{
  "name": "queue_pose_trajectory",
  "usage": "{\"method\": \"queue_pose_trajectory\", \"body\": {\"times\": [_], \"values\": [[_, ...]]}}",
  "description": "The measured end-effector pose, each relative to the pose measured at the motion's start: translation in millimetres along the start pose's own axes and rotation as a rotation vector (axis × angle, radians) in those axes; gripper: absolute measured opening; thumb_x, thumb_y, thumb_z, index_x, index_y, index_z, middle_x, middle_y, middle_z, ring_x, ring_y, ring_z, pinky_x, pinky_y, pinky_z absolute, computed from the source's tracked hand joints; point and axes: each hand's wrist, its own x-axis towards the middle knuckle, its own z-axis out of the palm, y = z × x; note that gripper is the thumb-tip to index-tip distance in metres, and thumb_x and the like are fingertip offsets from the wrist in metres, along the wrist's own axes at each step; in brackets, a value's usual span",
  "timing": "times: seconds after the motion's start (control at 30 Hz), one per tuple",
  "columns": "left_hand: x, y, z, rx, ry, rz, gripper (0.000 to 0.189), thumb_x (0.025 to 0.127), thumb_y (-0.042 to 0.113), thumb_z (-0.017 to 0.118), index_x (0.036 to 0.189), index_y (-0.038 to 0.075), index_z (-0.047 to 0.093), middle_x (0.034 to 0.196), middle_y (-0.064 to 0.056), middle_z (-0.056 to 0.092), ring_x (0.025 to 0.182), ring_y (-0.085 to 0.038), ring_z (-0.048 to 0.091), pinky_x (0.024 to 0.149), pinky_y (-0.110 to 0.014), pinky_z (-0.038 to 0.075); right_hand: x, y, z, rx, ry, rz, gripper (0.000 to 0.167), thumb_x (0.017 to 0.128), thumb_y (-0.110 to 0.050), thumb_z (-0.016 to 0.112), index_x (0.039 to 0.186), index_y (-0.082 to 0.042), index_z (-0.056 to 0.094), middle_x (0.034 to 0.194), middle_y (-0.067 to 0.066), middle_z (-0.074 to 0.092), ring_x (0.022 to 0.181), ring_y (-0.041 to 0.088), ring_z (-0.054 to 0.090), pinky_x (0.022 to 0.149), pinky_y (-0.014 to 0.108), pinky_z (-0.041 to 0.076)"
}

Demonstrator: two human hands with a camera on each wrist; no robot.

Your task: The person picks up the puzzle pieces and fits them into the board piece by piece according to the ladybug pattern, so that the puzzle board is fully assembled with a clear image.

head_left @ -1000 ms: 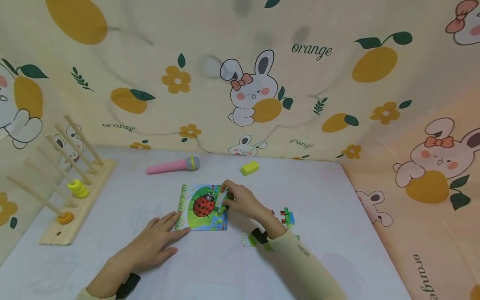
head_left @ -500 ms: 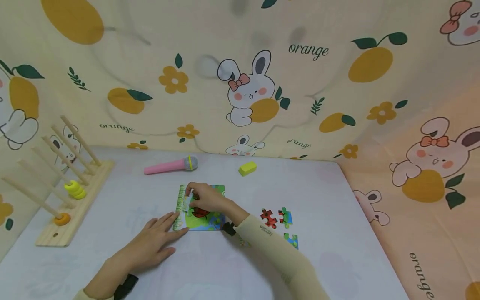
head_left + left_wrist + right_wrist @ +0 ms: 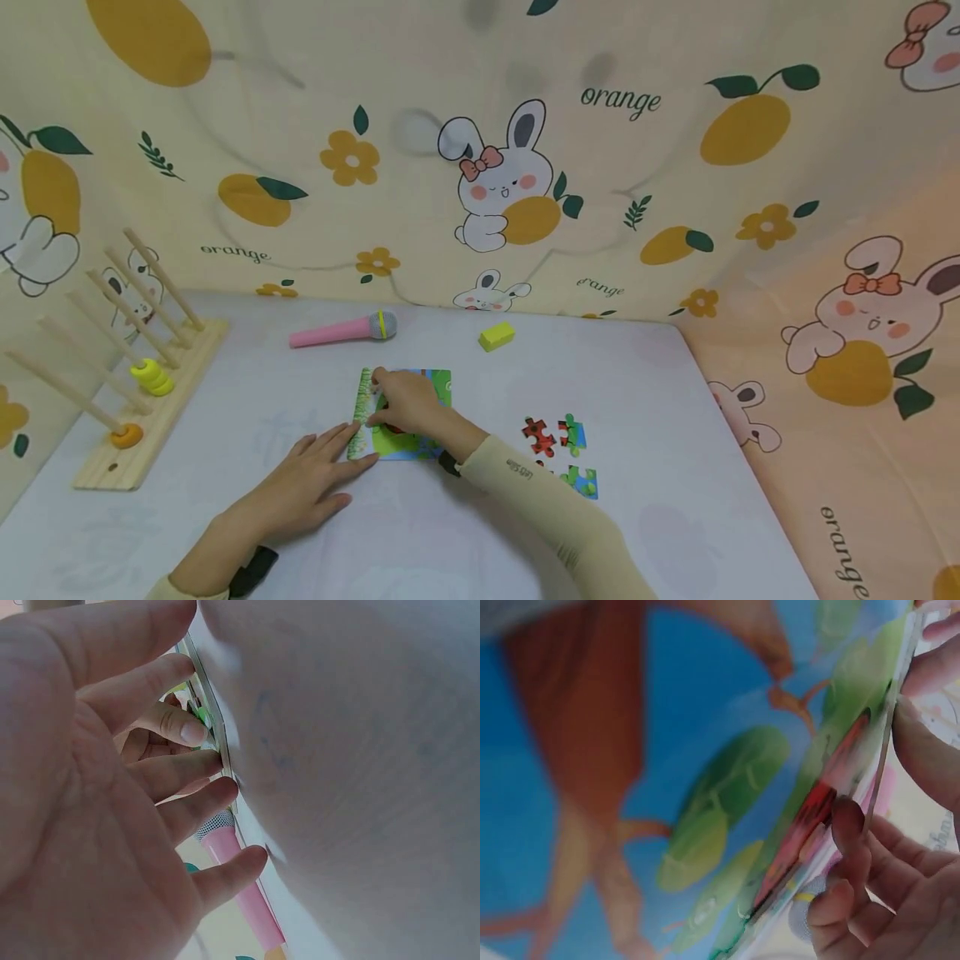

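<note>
A ladybug puzzle board (image 3: pixel 363 417) lies flat on the white table. My left hand (image 3: pixel 311 479) rests at its left edge with fingers stretched out; in the left wrist view the fingertips touch the table and board edge. Over the board's left part, my right hand (image 3: pixel 408 400) covers much of the ladybug picture. It pinches a thin puzzle piece (image 3: pixel 883 766), seen edge-on in the right wrist view between thumb and fingers. The piece's printed face is hidden. To the right lie loose puzzle pieces: a red one (image 3: pixel 538 437), a green-blue one (image 3: pixel 572 435) and another (image 3: pixel 582 481) nearer me.
Behind the board lie a pink toy microphone (image 3: pixel 343 329) and a yellow block (image 3: pixel 497 337). A wooden peg stand (image 3: pixel 135 454) with yellow and orange rings stands at the left. The patterned cloth backdrop (image 3: pixel 420 225) rises at the table's back edge. My right sleeve partly hides the loose pieces.
My right hand has carried the puzzle piece leftward from the board's right side to its left part, then lowered it slightly. My left hand has stayed in place.
</note>
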Motion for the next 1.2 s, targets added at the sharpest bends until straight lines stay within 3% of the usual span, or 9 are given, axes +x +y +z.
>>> {"method": "queue_pose_trajectory", "body": {"times": [0.27, 0.43, 0.83, 1.2], "values": [[0.9, 1.9, -1.2, 0.008, -0.012, -0.010, 0.055, 0.089, 0.021, 0.075, 0.141, 0.018, 0.059, 0.154, -0.028, 0.035, 0.138, -0.046, 0.037, 0.099, -0.071, 0.035, 1.6, 0, 3, -0.057, 0.001, 0.032, 0.053, 0.075, -0.052, 0.082, 0.110, -0.015, 0.064, 0.107, -0.002, 0.063, 0.097, 0.015, 0.056, 0.072, 0.025, 0.050], [0.7, 1.2, -0.5, 0.008, -0.018, -0.010, 0.055, 0.089, 0.021, 0.075, 0.141, 0.018, 0.059, 0.154, -0.027, 0.035, 0.138, -0.046, 0.037, 0.099, -0.071, 0.035, 1.9, 0, 3, 0.013, -0.026, 0.017, 0.055, 0.077, -0.046, 0.083, 0.113, -0.012, 0.062, 0.112, 0.000, 0.065, 0.101, 0.016, 0.058, 0.078, 0.025, 0.050], [1.0, -0.8, 2.2, 0.009, -0.017, -0.009, 0.056, 0.088, 0.021, 0.075, 0.141, 0.019, 0.059, 0.154, -0.027, 0.035, 0.138, -0.045, 0.038, 0.101, -0.069, 0.035, 13.3, -6, -6, -0.044, -0.142, 0.013, 0.050, 0.076, -0.044, 0.084, 0.103, -0.011, 0.059, 0.095, -0.003, 0.060, 0.086, 0.013, 0.052, 0.066, 0.022, 0.045], [0.8, -0.1, 1.6, 0.017, -0.013, -0.009, 0.056, 0.088, 0.021, 0.075, 0.141, 0.019, 0.059, 0.154, -0.026, 0.036, 0.138, -0.044, 0.038, 0.101, -0.068, 0.035, 10.5, -13, -8, -0.091, -0.106, 0.008, 0.050, 0.075, -0.044, 0.085, 0.106, -0.013, 0.059, 0.098, -0.001, 0.051, 0.086, 0.012, 0.049, 0.063, 0.022, 0.045]]}}
